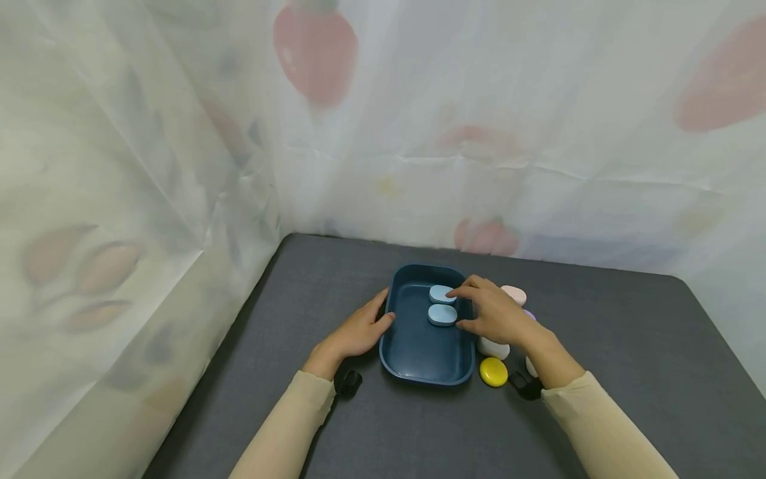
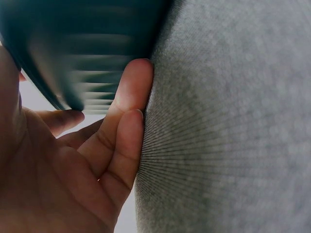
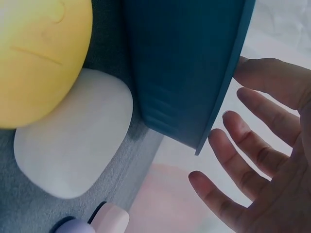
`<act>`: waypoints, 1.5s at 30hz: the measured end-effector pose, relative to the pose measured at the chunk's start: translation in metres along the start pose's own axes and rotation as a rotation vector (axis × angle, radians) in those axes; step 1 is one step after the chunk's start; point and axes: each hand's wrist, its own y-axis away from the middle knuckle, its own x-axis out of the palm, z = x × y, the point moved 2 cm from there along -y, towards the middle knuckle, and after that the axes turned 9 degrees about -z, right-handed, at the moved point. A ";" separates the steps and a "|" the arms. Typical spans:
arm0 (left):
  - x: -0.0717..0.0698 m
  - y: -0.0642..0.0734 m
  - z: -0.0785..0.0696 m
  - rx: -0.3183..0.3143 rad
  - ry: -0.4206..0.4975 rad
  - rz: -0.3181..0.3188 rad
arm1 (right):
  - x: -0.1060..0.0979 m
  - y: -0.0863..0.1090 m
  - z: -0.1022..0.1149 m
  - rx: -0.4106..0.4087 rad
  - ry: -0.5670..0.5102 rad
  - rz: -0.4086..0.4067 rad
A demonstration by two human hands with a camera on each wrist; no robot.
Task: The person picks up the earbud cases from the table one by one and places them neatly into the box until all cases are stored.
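A dark blue rectangular tray point(image 1: 413, 359) with rounded corners rests on the table. Two light-blue oval pieces lie inside, a far one point(image 1: 439, 293) and a near one point(image 1: 442, 315). My left hand point(image 1: 357, 330) holds the tray's left side, thumb over the rim; in the left wrist view, fingers point(image 2: 133, 90) press low against the outer wall. Reaching over the right rim, my right hand point(image 1: 497, 313) has its index fingertip at the far oval piece and its thumb near the other. The right wrist view shows its fingers point(image 3: 250, 148) spread, nothing visible between them.
Right of the tray lie a yellow round piece point(image 1: 493, 372) with raised marks, a white rounded piece point(image 1: 494, 348), a pale pink one point(image 1: 514, 295) and a purple one point(image 3: 75, 226). Patterned curtains point(image 1: 383, 173) hang behind the grey table point(image 1: 622, 346) and at its left.
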 end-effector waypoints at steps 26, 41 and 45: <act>-0.001 0.001 0.000 -0.033 -0.017 0.006 | -0.013 0.033 -0.027 0.102 -0.073 -0.023; 0.000 0.001 0.000 -0.030 -0.018 -0.002 | -0.007 0.045 -0.037 0.127 -0.058 0.044; 0.000 0.001 -0.001 -0.028 -0.018 0.000 | -0.005 0.047 -0.038 0.127 -0.039 0.054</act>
